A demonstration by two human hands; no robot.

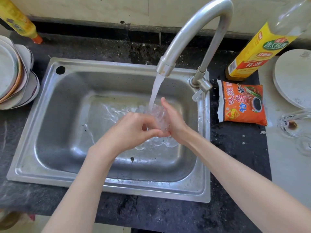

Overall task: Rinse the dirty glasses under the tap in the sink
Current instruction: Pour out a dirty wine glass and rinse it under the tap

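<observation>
My left hand (134, 130) curls its fingers round the lower part of a wine glass (157, 117), thumb and fingertips meeting near the stem. My right hand (171, 120) cups the bowl from the other side, fingers fairly straight along the glass. I hold it tilted over the right half of the sink (107, 184), its round foot (170, 142) showing just under my right wrist.

Water (156, 89) from the tap (193, 32) pours straight into the bowl and sheets across the sink floor. The glass is wet and thin, so I judge it could slip and knock the steel, or the stem could snap if I twist hard.

Past the sink's right edge, more glasses (292, 121) lie on the counter, one stained brown, near its front edge where my elbow could catch them. Beyond sit an orange sauce packet (242, 103) and a yellow bottle (255, 54).
</observation>
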